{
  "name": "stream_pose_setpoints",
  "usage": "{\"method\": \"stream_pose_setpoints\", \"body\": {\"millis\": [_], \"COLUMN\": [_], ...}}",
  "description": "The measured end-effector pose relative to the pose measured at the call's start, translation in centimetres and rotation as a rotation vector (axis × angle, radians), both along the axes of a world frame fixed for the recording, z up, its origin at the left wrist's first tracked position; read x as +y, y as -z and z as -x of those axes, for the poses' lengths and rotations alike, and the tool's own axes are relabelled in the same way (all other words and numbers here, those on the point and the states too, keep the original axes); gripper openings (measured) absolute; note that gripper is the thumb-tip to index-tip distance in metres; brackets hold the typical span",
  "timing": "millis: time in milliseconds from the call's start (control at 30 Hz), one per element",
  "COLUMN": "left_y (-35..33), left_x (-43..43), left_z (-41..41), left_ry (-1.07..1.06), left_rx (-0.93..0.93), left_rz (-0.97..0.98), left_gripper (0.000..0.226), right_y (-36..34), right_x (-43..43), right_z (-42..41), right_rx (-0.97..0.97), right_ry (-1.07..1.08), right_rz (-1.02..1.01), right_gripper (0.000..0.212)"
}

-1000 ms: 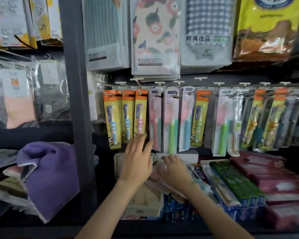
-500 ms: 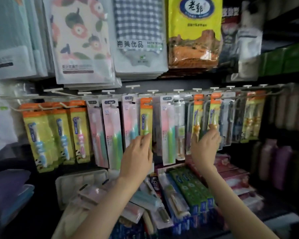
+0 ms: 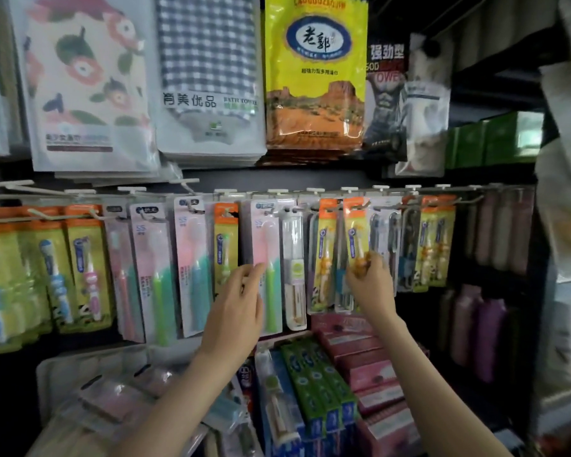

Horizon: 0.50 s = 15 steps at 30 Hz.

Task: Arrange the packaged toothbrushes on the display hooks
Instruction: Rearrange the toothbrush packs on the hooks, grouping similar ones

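Note:
Packaged toothbrushes hang in a row on white display hooks (image 3: 468, 201) across the middle of the head view. My left hand (image 3: 234, 308) reaches up to a pink pack with a green toothbrush (image 3: 271, 245), and its thumb and fingertips pinch the pack's left edge. My right hand (image 3: 371, 285) grips the lower end of a yellow pack with an orange top (image 3: 354, 232), which hangs further right. More yellow packs (image 3: 80, 258) and pink packs (image 3: 149, 258) hang to the left.
Bagged towels (image 3: 208, 77) and a yellow bag (image 3: 315, 77) hang above the hooks. Toothpaste boxes (image 3: 314, 380) lie below my hands. A white tray (image 3: 66, 367) at lower left holds loose packs. Dark bottles (image 3: 488, 328) stand on the right.
The view has swung to the right. Both hands rose from the loose packs below to the hanging row. My right hand has closed round the yellow pack.

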<state>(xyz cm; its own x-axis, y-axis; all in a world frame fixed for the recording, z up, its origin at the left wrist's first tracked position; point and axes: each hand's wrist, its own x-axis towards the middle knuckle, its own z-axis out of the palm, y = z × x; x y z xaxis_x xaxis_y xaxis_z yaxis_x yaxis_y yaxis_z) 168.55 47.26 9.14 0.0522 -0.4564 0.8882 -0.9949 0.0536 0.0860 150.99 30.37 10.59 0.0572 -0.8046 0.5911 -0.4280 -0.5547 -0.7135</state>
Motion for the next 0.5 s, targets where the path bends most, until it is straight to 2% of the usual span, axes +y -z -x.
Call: {"method": "stream_pose_setpoints", "body": {"millis": [67, 167, 334, 400, 467, 500], "left_y": [-0.4, -0.8, -1.2, -1.4, -1.4, -1.5], "left_x": [-0.4, -0.9, -1.8, -2.1, -1.9, -1.6], "left_z": [1.1, 3.3, 7.7, 9.1, 9.2, 8.8], "left_ry": [0.016, 0.067, 0.346, 0.448, 0.470, 0.442], "left_rx": [-0.032, 0.032, 0.538, 0.687, 0.793, 0.816], "left_rz": [-0.001, -0.035, -0.280, -0.247, -0.105, -0.028], "left_gripper": [0.054, 0.047, 0.045, 0.035, 0.016, 0.015], "right_y": [0.1, 0.2, 1.5, 1.9, 1.8, 1.6], "right_x": [0.4, 1.6, 5.5, 7.1, 7.9, 7.9], "right_z": [0.7, 2.4, 3.4, 2.8, 2.4, 2.3], "right_rx": [0.105, 0.111, 0.108, 0.182, 0.221, 0.203], "right_ry": [-0.021, -0.053, -0.143, -0.300, -0.465, -0.509], "right_rz": [0.082, 0.141, 0.195, 0.260, 0.260, 0.240], "right_gripper": [0.046, 0.052, 0.052, 0.054, 0.054, 0.051]}}
